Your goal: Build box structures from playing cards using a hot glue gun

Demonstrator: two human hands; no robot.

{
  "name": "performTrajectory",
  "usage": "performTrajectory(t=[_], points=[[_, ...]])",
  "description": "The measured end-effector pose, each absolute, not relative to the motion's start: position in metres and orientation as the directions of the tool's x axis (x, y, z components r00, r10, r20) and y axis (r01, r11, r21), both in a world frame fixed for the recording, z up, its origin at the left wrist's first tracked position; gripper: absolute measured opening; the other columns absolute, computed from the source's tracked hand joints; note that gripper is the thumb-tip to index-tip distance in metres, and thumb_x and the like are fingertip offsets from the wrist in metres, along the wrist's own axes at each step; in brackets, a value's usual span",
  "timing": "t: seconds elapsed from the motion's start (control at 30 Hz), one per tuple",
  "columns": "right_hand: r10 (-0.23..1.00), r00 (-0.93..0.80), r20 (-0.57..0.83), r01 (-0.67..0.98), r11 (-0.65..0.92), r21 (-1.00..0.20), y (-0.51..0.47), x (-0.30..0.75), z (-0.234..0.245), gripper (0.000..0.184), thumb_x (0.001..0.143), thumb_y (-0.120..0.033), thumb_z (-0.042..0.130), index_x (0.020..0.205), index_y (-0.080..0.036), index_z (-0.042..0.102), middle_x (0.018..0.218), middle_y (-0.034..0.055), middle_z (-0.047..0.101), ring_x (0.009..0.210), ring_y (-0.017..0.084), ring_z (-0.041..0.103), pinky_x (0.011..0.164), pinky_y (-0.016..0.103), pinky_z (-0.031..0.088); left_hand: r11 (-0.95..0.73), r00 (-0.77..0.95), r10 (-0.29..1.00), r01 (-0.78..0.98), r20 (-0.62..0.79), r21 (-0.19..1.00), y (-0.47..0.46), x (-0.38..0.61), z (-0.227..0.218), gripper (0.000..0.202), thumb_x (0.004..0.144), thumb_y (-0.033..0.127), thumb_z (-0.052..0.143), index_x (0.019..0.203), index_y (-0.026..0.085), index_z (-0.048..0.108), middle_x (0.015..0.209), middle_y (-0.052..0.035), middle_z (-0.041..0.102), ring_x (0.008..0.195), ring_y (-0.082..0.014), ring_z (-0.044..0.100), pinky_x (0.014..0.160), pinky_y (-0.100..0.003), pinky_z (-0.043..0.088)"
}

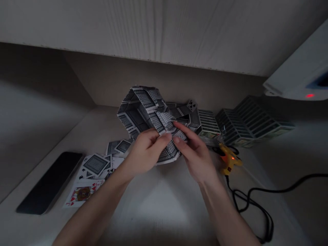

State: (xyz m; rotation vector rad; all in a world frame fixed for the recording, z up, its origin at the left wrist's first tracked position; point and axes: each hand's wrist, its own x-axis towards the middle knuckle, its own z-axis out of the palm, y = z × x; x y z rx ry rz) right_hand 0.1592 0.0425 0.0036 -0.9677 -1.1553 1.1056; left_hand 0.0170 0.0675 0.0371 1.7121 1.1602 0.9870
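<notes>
A structure made of folded playing cards (146, 111), grey-patterned backs outward, stands on the pale desk (159, 205) in the middle of the head view. My left hand (146, 152) grips its near lower edge, fingers curled around a card. My right hand (194, 150) pinches the same part from the right, thumb and forefinger meeting the left hand's fingertips at a folded card. Both hands are closed on the card structure.
Loose playing cards (94, 167), some face up, lie at the left beside a dark phone (51, 182). Rows of card decks (246, 124) stand at the right. A yellow glue gun (229, 159) with a lit red light and black cable (256, 205) lies nearby. A shelf overhangs above.
</notes>
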Motion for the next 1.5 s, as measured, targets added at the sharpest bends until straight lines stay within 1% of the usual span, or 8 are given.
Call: performTrajectory(t=[0.1, 0.2, 0.27, 0.4, 0.6, 0.8, 1.07, 1.5], points=[[0.976, 0.065, 0.208, -0.122, 0.215, -0.969, 0.04, 0.157, 0.007, 0.035, 0.081, -0.034, 0.066, 0.115, -0.032, 0.063, 0.125, -0.0009, 0.063, 0.12, 0.021, 0.055, 0.106, 0.044, 0.04, -0.155, 0.284, 0.955, 0.241, 0.084, 0.958, 0.068, 0.018, 0.036, 0.036, 0.078, 0.047, 0.052, 0.057, 0.018, 0.048, 0.056, 0.0025, 0.049, 0.058, -0.0119, 0.047, 0.052, -0.023, 0.037], [0.97, 0.087, 0.226, -0.057, 0.232, -0.971, 0.037, 0.155, 0.011, 0.035, 0.08, -0.032, 0.067, 0.115, -0.032, 0.063, 0.124, -0.001, 0.063, 0.118, 0.02, 0.055, 0.105, 0.042, 0.042, -0.109, 0.291, 0.954, 0.122, 0.069, 0.987, 0.07, 0.018, 0.033, 0.026, 0.08, 0.041, 0.055, 0.078, 0.016, 0.064, 0.078, -0.0009, 0.067, 0.08, -0.0168, 0.061, 0.071, -0.026, 0.048], [0.96, 0.101, 0.262, 0.005, 0.262, -0.965, 0.034, 0.153, 0.012, 0.036, 0.081, -0.031, 0.065, 0.117, -0.031, 0.061, 0.126, -0.0002, 0.061, 0.119, 0.02, 0.054, 0.106, 0.042, 0.04, -0.123, 0.287, 0.954, 0.098, 0.09, 0.988, 0.071, 0.018, 0.032, 0.023, 0.08, 0.036, 0.057, 0.088, 0.017, 0.067, 0.092, -0.0019, 0.071, 0.091, -0.0185, 0.062, 0.083, -0.029, 0.048], [0.94, 0.107, 0.324, 0.099, 0.314, -0.944, 0.032, 0.151, 0.012, 0.035, 0.084, -0.028, 0.061, 0.119, -0.029, 0.059, 0.128, 0.0015, 0.059, 0.12, 0.021, 0.052, 0.108, 0.044, 0.037, -0.173, 0.311, 0.941, 0.115, 0.13, 0.978, 0.073, 0.016, 0.03, 0.024, 0.08, 0.032, 0.059, 0.096, 0.016, 0.067, 0.1, -0.0032, 0.071, 0.098, -0.0205, 0.063, 0.09, -0.033, 0.048], [0.934, 0.141, 0.328, 0.11, 0.315, -0.943, 0.035, 0.152, 0.012, 0.035, 0.083, -0.033, 0.06, 0.117, -0.028, 0.051, 0.125, 0.004, 0.056, 0.117, 0.021, 0.053, 0.102, 0.042, 0.042, -0.073, 0.348, 0.934, -0.023, 0.076, 0.997, 0.078, 0.016, 0.024, 0.025, 0.08, 0.033, 0.06, 0.096, 0.017, 0.069, 0.098, -0.0038, 0.072, 0.095, -0.0211, 0.065, 0.086, -0.032, 0.05], [0.967, 0.151, 0.204, -0.122, 0.224, -0.967, 0.041, 0.155, 0.007, 0.051, 0.076, -0.036, 0.066, 0.121, -0.03, 0.044, 0.129, 0.0057, 0.054, 0.116, 0.022, 0.055, 0.098, 0.041, 0.046, -0.053, 0.303, 0.949, -0.104, 0.083, 0.993, 0.085, 0.017, 0.014, 0.025, 0.079, 0.038, 0.061, 0.089, 0.016, 0.069, 0.092, -0.0045, 0.071, 0.089, -0.021, 0.065, 0.082, -0.032, 0.051], [0.973, 0.146, 0.18, -0.153, 0.202, -0.967, 0.044, 0.155, 0.006, 0.04, 0.071, -0.035, 0.072, 0.108, -0.025, 0.06, 0.109, 0.0035, 0.068, 0.099, 0.02, 0.063, 0.09, 0.037, 0.05, -0.19, 0.273, 0.947, 0.056, 0.168, 0.98, 0.079, 0.013, 0.027, 0.027, 0.081, 0.04, 0.057, 0.082, 0.014, 0.066, 0.09, -0.0046, 0.07, 0.088, -0.0204, 0.064, 0.081, -0.031, 0.051], [0.967, 0.142, 0.212, -0.201, 0.238, -0.95, 0.043, 0.153, 0.008, 0.041, 0.068, -0.029, 0.076, 0.106, -0.026, 0.061, 0.106, 0.0029, 0.066, 0.095, 0.018, 0.061, 0.084, 0.033, 0.051, -0.232, 0.228, 0.946, -0.027, 0.232, 0.972, 0.073, 0.015, 0.032, 0.016, 0.08, 0.029, 0.062, 0.087, 0.017, 0.069, 0.089, -0.0022, 0.073, 0.087, -0.0192, 0.067, 0.081, -0.03, 0.053]])
